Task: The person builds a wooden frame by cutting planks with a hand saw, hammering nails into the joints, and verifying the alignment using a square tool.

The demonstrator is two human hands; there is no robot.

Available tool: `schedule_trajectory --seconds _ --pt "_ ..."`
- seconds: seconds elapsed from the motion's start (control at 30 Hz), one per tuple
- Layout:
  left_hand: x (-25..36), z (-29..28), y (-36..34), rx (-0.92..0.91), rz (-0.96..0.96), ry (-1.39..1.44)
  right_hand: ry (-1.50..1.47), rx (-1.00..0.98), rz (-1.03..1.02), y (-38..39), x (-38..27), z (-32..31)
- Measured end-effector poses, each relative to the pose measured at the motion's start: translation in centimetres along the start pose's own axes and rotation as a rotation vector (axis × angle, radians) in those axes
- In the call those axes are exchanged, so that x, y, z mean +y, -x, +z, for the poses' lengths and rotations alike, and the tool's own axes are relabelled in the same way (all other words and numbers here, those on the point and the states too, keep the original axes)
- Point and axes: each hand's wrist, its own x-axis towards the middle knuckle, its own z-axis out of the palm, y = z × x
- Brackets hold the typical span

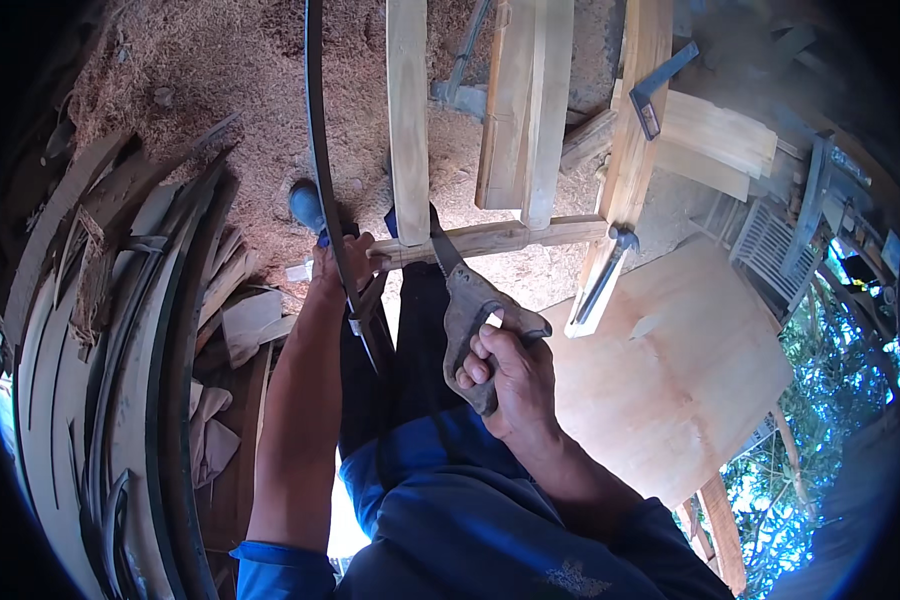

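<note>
My right hand (500,375) grips the worn wooden handle of a handsaw (467,300), whose blade points up to a wooden crosspiece (562,230) under pale boards (408,120). My left hand (342,262) is closed at the crosspiece's left end, partly hidden by a long dark strip (318,120) that runs down past it; whether it also grips the strip I cannot tell. A hammer (602,270) lies on timber to the right of the crosspiece. Higher up, a metal square (648,95) rests on a board.
Curved planks (120,400) are stacked along the left side, near a crumpled cloth (205,440). A plywood sheet (670,360) lies at the right, with a white slatted object (760,250) beyond it. Shavings (200,70) cover the ground, where my booted foot (307,205) shows.
</note>
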Motion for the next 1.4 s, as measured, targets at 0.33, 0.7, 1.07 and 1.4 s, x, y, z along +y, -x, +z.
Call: schedule_trajectory --seconds 0.33,0.7,1.07,1.4 --pt "-0.8 -0.1 0.8 -0.007 -0.005 -0.032 -0.007 0.062 -0.031 -2.5 2.1 -1.2" --pt "0.9 -0.4 0.3 -0.034 -0.037 -0.042 0.005 0.042 -0.032 -5.7 2.2 -0.9" --pt "0.0 -0.3 -0.1 -0.011 -0.007 -0.027 -0.005 0.092 0.017 -9.2 3.9 -1.1" --pt "0.6 -0.9 0.1 0.002 0.019 -0.03 -0.038 0.096 0.001 -10.8 4.0 -0.6"
